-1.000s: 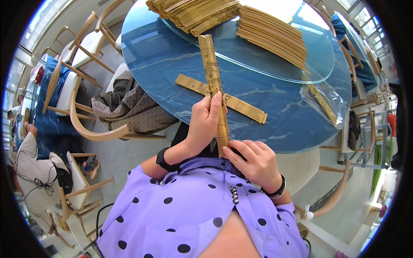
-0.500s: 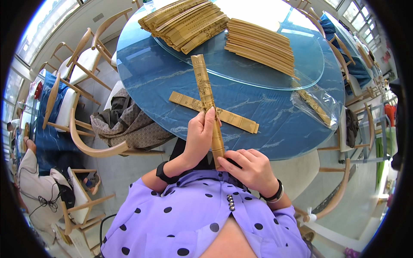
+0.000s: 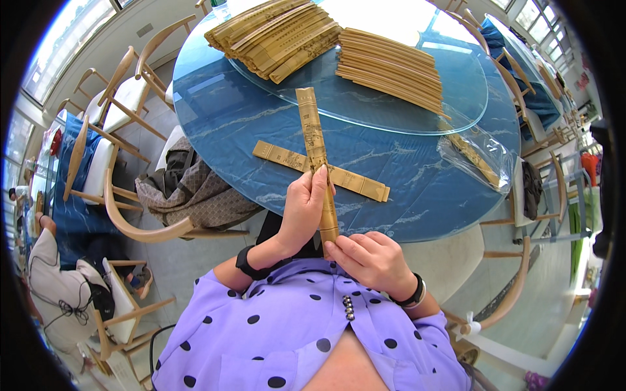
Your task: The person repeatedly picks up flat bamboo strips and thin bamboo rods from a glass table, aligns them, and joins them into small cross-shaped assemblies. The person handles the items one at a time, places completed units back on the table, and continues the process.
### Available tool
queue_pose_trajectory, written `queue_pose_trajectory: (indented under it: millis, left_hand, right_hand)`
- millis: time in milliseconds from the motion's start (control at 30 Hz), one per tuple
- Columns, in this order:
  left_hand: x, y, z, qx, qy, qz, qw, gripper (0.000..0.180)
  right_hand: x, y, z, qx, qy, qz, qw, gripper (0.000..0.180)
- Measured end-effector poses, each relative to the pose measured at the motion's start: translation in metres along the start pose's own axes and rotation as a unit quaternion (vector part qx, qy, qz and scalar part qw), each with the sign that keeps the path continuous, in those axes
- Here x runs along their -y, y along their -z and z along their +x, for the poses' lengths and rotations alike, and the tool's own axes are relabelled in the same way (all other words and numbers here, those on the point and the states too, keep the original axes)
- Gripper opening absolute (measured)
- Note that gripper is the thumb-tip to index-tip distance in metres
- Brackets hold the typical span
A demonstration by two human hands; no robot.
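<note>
- A seated person (image 3: 55, 287) in pale clothes shows at the far left edge, beside a wooden chair (image 3: 124, 313)
- Wooden armchairs (image 3: 124, 104) with white cushions stand along the left rim of the round blue table (image 3: 424, 189)
- A brown patterned bag (image 3: 195, 189) lies on the chair seat just left of the table edge
- The left hand (image 3: 303, 212), a black band on its wrist, is wrapped around the middle of the bamboo strip (image 3: 316, 146), fingers closed on it from the left side
- The bamboo strip stands up and away from the body, its far end reaching over the table, its near end down between the two hands
- A second strip (image 3: 287, 158) lies flat on the blue top, crossing behind the held one
- A loose heap of strips (image 3: 274, 36) sits on the glass turntable (image 3: 391, 111) at the upper left
- The right hand (image 3: 372, 260) pinches the strip's near end with thumb and fingertips closed on it, just below the left hand
- A neat stack of strips (image 3: 391, 68) lies on the turntable's right half
- A clear plastic bag (image 3: 479, 156) holding one strip rests near the right table edge
- More chairs (image 3: 515, 287) stand at the right
</note>
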State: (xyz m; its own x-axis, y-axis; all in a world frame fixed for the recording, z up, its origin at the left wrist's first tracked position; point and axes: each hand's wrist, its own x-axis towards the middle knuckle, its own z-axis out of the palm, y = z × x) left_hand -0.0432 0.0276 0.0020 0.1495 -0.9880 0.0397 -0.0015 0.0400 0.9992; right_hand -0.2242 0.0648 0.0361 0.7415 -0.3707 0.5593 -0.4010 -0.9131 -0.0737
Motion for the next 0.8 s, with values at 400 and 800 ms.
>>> queue_pose_trajectory:
  millis: [400,800]
  left_hand:
    - [0.001,0.008,0.002,0.027,0.023,-0.052,0.998,0.042]
    - [-0.006,0.006,-0.004,0.084,0.011,-0.014,0.996,0.031]
  right_hand:
    - [-0.006,0.003,0.002,0.017,0.014,-0.002,1.000,0.028]
    - [-0.009,0.000,0.008,-0.020,0.004,-0.023,1.000,0.028]
